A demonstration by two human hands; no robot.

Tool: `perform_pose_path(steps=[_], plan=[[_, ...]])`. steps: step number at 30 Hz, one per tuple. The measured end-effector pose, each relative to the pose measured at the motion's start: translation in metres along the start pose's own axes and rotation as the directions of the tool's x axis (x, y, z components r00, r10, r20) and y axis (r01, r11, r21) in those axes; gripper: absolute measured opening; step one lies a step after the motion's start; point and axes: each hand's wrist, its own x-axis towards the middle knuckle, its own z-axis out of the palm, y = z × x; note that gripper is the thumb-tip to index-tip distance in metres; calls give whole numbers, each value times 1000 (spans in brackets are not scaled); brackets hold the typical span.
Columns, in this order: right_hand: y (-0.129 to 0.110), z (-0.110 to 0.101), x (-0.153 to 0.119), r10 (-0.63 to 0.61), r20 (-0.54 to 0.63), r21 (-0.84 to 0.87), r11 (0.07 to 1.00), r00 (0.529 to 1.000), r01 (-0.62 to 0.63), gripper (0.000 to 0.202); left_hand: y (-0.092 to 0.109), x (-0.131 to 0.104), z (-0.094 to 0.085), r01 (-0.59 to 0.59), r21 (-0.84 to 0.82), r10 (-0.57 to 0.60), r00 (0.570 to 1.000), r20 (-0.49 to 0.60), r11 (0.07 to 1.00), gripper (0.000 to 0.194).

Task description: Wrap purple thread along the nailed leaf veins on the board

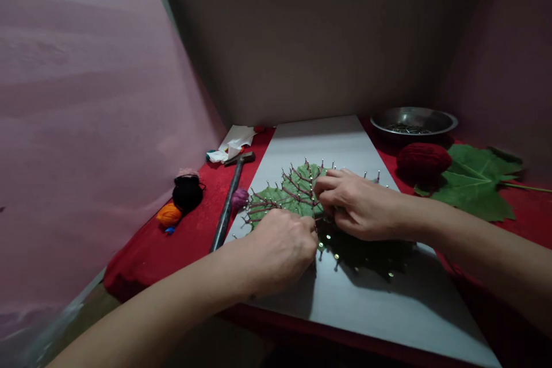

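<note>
A large green leaf (297,187) lies on the white board (317,137), with several nails (328,237) standing along its edge and veins. Dark reddish yarn (265,203) is wound around the nails on the leaf's left and upper parts. My left hand (284,244) is closed low over the leaf's middle, its fingertips mostly hidden behind the knuckles. Close by on the right, my right hand (356,201) is pinched over the leaf among the nails. A short bit of yarn seems to run between the two hands. The leaf's lower right part is in shadow.
Left of the board lie a hammer (230,198), a purple yarn ball (240,199), a black yarn ball (188,192) and an orange one (169,215). At right are a metal bowl (448,122) of nails, a dark red yarn ball (423,161) and a loose leaf (478,184). Walls enclose the red-covered table.
</note>
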Motion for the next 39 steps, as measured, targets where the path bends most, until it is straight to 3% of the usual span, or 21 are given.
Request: perform_pose_path(steps=[4, 8, 11, 16, 22, 28, 34, 39], plan=[[-3, -7, -12, -35, -60, 196, 980, 998, 46, 18, 3, -2, 5, 53, -11, -54, 993, -102, 999, 18], [-5, 0, -24, 125, -145, 314, 947, 982, -74, 21, 8, -4, 8, 79, 51, -72, 989, -132, 996, 21], [-7, 7, -31, 167, -253, 148, 980, 953, -132, 23, 13, -4, 9, 72, 119, -47, 980, -196, 990, 20], [-16, 9, -39, -21, -337, -247, 967, 941, -67, 26, 21, -7, 9, 143, 202, -81, 955, -287, 969, 21], [-18, 12, -43, -40, -354, -332, 939, 934, -86, 29, 28, -13, 13, 265, 205, -193, 929, -317, 942, 23], [-16, 19, -47, -35, -329, -339, 937, 944, -83, 31, 28, -18, 21, 250, 80, -211, 920, -329, 965, 25], [-17, 20, -48, -35, -320, -309, 948, 947, -69, 32, 22, -19, 15, 233, -154, -261, 945, -198, 960, 22], [-12, 21, -48, 3, -312, -285, 954, 950, -96, 31, 15, -14, 7, 180, -357, -236, 964, -123, 917, 24]])
